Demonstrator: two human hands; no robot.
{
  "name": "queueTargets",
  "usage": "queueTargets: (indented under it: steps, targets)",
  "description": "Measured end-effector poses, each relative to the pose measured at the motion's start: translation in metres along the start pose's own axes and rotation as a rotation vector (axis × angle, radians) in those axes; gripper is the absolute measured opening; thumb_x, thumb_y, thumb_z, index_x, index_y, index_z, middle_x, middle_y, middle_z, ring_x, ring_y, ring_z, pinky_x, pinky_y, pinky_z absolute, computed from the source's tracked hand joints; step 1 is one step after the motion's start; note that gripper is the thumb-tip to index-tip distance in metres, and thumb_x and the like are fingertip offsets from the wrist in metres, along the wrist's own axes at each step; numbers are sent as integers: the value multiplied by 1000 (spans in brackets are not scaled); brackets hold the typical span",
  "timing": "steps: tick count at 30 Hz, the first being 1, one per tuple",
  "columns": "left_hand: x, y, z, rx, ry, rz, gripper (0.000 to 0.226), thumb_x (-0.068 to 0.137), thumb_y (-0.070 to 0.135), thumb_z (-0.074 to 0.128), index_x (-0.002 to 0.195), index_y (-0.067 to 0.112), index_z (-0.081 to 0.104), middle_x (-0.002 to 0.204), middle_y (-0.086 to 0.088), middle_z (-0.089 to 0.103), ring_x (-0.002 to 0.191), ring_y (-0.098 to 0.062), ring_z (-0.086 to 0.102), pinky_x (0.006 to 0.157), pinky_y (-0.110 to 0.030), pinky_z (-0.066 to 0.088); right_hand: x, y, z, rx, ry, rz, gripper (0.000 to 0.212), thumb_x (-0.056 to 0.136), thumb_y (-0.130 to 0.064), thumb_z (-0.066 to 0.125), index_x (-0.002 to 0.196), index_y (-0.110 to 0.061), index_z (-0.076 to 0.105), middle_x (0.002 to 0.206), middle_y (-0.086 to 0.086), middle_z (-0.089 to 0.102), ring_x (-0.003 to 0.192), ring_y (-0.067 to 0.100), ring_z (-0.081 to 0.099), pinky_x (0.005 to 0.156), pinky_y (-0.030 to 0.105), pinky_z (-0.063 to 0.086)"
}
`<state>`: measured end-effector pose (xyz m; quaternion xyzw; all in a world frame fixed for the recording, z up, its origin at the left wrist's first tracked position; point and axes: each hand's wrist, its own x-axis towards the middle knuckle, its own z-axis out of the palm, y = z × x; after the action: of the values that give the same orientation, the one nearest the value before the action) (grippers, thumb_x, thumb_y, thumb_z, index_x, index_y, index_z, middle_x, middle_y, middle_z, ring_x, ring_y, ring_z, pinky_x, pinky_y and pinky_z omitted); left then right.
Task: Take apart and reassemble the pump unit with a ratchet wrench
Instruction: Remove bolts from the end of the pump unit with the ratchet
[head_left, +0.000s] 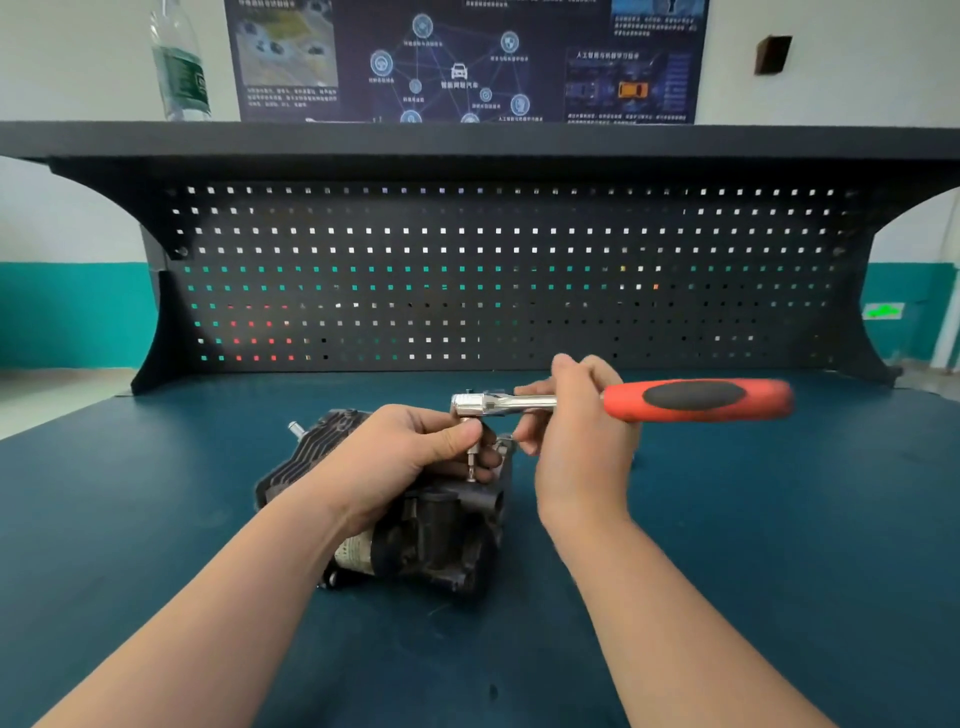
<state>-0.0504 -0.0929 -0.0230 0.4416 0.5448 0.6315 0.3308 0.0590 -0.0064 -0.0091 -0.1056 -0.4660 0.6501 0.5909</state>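
Note:
A dark, finned pump unit (436, 535) lies on the teal bench top, with a small metal nipple at its far left end. Above it is a ratchet wrench (696, 399) with a red and black handle and a chrome head, its bit pointing down onto the top of the pump. My left hand (410, 457) lies over the pump and pinches the socket and bit just under the ratchet head. My right hand (576, 415) grips the chrome shaft of the wrench close to the head, the handle sticking out to the right.
A black pegboard back panel (498, 270) rises behind the bench, with a shelf on top carrying a plastic water bottle (179, 62). A dark poster (467, 57) hangs on the wall behind. The teal bench mat (779, 519) stretches left and right of the pump.

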Motion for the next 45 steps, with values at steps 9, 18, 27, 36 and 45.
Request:
queueTargets:
  steps: [9,18,27,36,45]
  targets:
    - [-6,1,2,75,2,45,16,74,23,68,75,9,76,80,-10,73,71,-16,69,64,-22,53,-11,-9,0,-153,-86,-183,36,86,-16,52,57,-6,34,55,13,53,35,19,43,38,25,34]
    - [-7,5,4,-24,-9,-19,22,73,21,65,87,6,75,94,-13,73,77,-19,71,66,-26,56,16,6,-10,385,-2,485,24,92,-11,46,68,-8,45,55,11,59,31,10,38,32,16,25]
    - [-6,-4,11,200,131,133,41,95,39,40,75,30,75,56,19,62,55,3,52,58,-19,42,-31,8,12,-545,-292,-998,37,80,-9,48,74,-31,20,59,-11,22,53,4,28,53,9,21]
    - [-4,-1,1,14,-5,14,26,68,25,72,87,7,76,94,-15,73,81,-21,71,69,-27,56,13,5,-13,430,-45,426,30,91,-10,45,61,-9,43,52,9,58,30,10,35,32,16,22]
    - [-3,-1,2,35,-5,43,20,72,22,67,77,6,76,82,-15,73,74,-19,71,64,-24,56,-12,-3,6,-177,-47,-225,38,91,-12,49,56,-22,37,54,8,50,36,20,40,40,24,30]
